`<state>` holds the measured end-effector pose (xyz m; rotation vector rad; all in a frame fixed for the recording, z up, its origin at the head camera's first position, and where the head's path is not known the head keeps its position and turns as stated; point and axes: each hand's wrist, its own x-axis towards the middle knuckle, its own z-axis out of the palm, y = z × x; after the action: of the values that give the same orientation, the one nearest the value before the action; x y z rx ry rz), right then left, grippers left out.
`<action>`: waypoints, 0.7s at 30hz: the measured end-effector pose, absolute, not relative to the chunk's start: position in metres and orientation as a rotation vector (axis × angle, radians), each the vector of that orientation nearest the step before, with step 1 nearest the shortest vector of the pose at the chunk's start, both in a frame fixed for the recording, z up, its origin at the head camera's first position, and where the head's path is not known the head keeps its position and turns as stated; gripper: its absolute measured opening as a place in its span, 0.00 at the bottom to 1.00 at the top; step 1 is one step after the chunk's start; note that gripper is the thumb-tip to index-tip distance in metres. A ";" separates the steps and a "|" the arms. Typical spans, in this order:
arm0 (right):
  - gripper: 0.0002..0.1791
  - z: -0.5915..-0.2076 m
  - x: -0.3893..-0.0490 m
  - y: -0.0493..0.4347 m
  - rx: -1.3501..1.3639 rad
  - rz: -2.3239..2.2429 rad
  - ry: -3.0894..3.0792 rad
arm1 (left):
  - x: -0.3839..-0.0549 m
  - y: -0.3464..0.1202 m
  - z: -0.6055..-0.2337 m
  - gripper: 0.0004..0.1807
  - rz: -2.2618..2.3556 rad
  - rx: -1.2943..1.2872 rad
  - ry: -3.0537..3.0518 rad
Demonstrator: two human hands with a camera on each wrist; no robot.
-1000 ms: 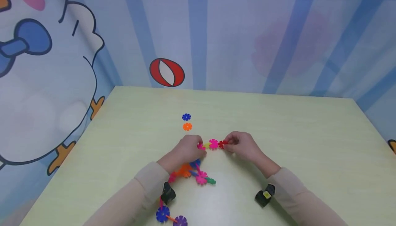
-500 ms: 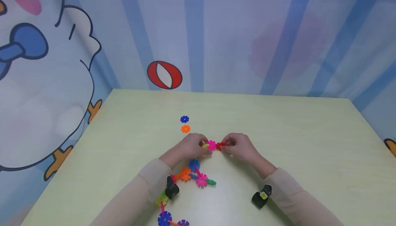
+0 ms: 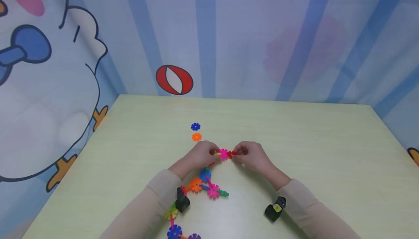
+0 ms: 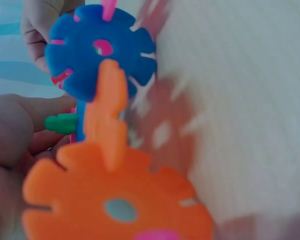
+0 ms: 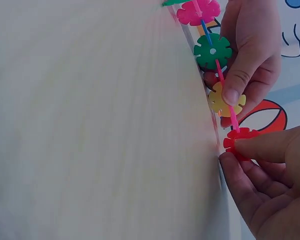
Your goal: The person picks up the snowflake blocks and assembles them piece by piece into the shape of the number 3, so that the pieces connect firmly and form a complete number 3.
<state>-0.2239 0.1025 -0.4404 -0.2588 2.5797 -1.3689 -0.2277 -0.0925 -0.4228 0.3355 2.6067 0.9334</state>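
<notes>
Between my hands in the head view runs a row of plastic snowflake discs slotted together. My left hand (image 3: 203, 154) pinches the yellow snowflake disc (image 5: 220, 104), its thumb lying across the face in the right wrist view. Slotted into that is a bright pink disc (image 3: 224, 154), seen edge-on from the right wrist. My right hand (image 3: 252, 154) pinches the red snowflake disc (image 5: 235, 138) between thumb and fingers, right at the pink disc's end. Beyond the yellow disc, a green disc (image 5: 207, 51) continues the chain. Close to the left wrist camera are a blue disc (image 4: 72, 47) and an orange disc (image 4: 75, 190).
The joined chain trails towards me past a blue disc (image 3: 205, 175), an orange disc (image 3: 196, 184) and a yellow-green disc (image 3: 171, 213), partly under the left sleeve. Farther back on the table (image 3: 311, 140) lie a loose blue disc (image 3: 195, 126) and a loose orange disc (image 3: 196, 137).
The left hand's grip has shifted right along the chain, towards the yellow disc. My right hand has moved slightly left, bringing the red disc closer against the pink one. The head view has shifted slightly.
</notes>
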 end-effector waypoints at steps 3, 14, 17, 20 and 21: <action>0.04 -0.441 -0.224 0.101 -0.244 -1.367 2.587 | -0.229 -0.093 -0.425 0.16 0.944 0.342 2.610; 0.02 -0.439 -0.220 0.097 -0.230 -1.349 2.641 | -0.227 -0.092 -0.426 0.15 0.923 0.399 2.642; 0.02 -0.439 -0.220 0.096 -0.231 -1.362 2.640 | -0.227 -0.092 -0.427 0.14 0.913 0.404 2.652; 0.02 -0.440 -0.221 0.095 -0.240 -1.367 2.635 | -0.227 -0.092 -0.426 0.14 0.911 0.402 2.653; 0.02 -0.440 -0.222 0.095 -0.245 -1.367 2.632 | -0.227 -0.092 -0.426 0.13 0.910 0.402 2.651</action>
<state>-0.2216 0.0954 -0.4403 -0.2449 2.6320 -1.3675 -0.2270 -0.0920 -0.4259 0.4023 2.6515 0.9099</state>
